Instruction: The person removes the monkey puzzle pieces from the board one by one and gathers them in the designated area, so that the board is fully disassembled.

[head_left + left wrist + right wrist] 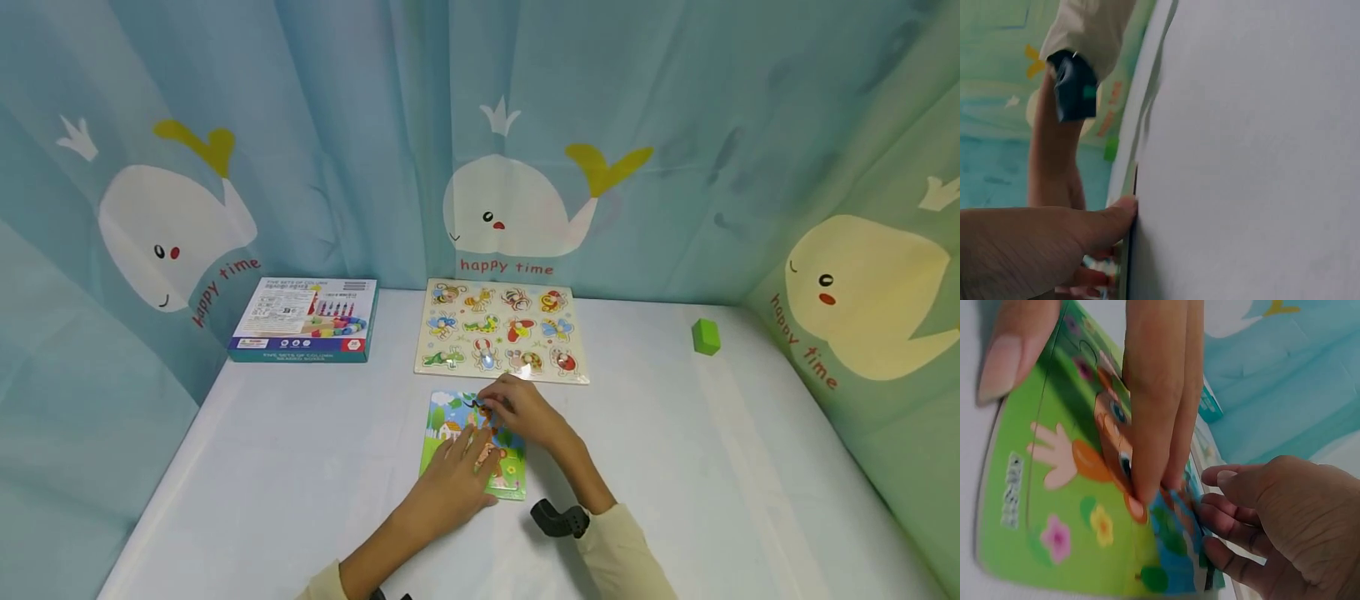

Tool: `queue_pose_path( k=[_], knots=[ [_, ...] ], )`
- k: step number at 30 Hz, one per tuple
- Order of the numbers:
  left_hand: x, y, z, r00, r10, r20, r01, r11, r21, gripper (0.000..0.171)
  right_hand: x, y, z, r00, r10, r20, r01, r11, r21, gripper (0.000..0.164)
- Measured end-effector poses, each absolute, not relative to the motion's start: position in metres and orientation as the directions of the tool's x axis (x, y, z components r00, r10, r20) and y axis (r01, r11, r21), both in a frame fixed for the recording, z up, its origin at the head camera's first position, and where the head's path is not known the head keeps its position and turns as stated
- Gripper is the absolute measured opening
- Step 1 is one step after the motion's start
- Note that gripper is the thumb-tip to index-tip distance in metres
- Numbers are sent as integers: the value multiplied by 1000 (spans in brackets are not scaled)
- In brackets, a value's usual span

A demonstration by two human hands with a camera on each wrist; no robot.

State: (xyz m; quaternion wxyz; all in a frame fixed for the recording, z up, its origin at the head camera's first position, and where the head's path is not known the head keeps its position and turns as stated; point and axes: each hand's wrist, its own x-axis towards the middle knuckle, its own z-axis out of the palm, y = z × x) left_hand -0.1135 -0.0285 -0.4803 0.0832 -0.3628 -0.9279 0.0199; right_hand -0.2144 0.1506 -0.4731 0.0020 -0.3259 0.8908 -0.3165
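A small jigsaw puzzle board (pixel 512 482) with a cartoon monkey, flowers and a house lies flat on the white table. My left hand (pixel 453 490) rests on its lower part, fingers stretched over the monkey. In the left wrist view the left thumb (pixel 1100 226) lies along the board's near edge. At the board's top, my right hand (pixel 527 412) has its thumb and fingers bent together on a puzzle piece, mostly hidden by the fingertips. The right wrist view shows the right hand (pixel 1310 515) low over the far end of the board, beyond the left fingers (pixel 1157 387).
Just behind the puzzle lies a wooden peg board (pixel 501 333) with insect pieces. A boxed toy set (pixel 303 321) sits at the back left, and a green block (pixel 706 337) at the back right. Blue curtains (pixel 360 150) with whale prints enclose the table.
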Motion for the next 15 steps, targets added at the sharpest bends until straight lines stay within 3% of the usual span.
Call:
queue_pose_path(
  k=[15],
  knots=[
    [-109, -23, -484, -781, 613, 119, 618, 786, 9, 62, -227, 124, -466, -768, -636, 75, -548, 593, -590, 21]
  ],
)
